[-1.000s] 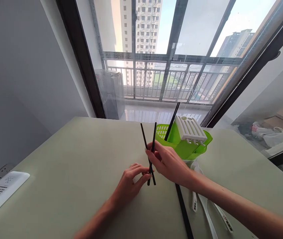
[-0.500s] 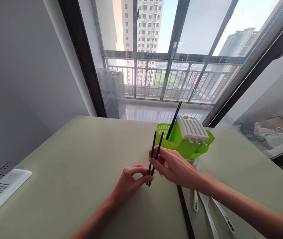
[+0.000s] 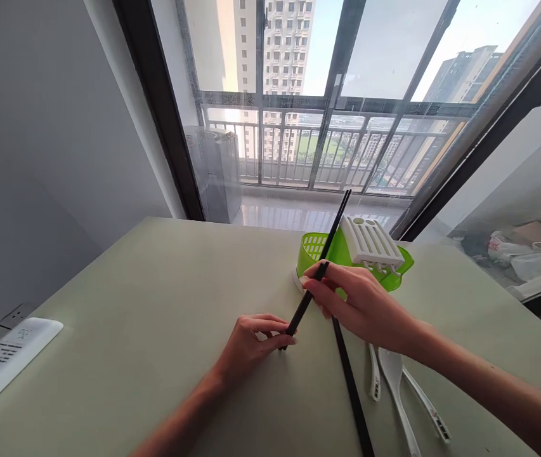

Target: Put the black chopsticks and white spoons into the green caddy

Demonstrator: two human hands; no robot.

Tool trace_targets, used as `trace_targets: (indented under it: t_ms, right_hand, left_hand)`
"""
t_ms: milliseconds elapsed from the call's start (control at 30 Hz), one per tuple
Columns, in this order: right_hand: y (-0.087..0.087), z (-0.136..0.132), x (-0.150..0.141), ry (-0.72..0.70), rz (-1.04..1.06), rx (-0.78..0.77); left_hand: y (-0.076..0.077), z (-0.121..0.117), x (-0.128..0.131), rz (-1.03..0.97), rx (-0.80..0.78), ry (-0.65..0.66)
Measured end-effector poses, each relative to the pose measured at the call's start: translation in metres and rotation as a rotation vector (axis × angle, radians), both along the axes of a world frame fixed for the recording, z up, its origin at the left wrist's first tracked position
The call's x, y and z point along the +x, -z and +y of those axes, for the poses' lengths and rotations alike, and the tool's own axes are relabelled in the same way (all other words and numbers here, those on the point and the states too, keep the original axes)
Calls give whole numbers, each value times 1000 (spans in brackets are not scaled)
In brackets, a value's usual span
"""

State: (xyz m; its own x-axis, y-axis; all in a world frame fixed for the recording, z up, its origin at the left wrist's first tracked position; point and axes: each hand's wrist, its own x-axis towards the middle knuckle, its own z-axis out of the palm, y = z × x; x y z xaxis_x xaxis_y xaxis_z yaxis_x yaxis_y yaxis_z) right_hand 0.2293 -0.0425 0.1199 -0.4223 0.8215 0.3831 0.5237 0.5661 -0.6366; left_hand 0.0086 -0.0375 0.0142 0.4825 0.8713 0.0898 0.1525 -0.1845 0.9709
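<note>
A pair of black chopsticks slants over the table, its two sticks close together. My left hand pinches them near the lower end between thumb and fingers. Higher up, my right hand grips the same pair near its upper end. Just behind the right hand stands a green utensil holder with a white slotted top. More black chopsticks lean upright in its left compartment. The right hand and forearm hide part of the holder's front.
Beneath and beside my right forearm lie a long black stick, a white rice paddle and white spoon handles. A white power strip sits at the table's left edge. A glass door stands beyond the table.
The two chopsticks, apart at the top before, have come together and now tilt further right. My right hand has shifted right and slightly up along them; the left hand stays nearly still.
</note>
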Motion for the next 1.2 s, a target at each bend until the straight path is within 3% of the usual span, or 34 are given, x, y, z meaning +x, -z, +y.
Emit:
trace_targets:
  t_ms: [333, 567, 900, 1200]
  right_hand:
    - [-10, -5, 2, -93, 33, -55]
    - [-22, -13, 0, -26, -88, -42]
    - [-44, -22, -6, 23, -120, 169]
    - [-56, -23, 2, 38, -117, 84]
  left_hand:
    - [-5, -1, -1, 102, -59, 1]
    - [-1, -2, -4, 162, -66, 12]
    - [8, 6, -10, 184, -10, 82]
    - [5, 6, -10, 178, -47, 82]
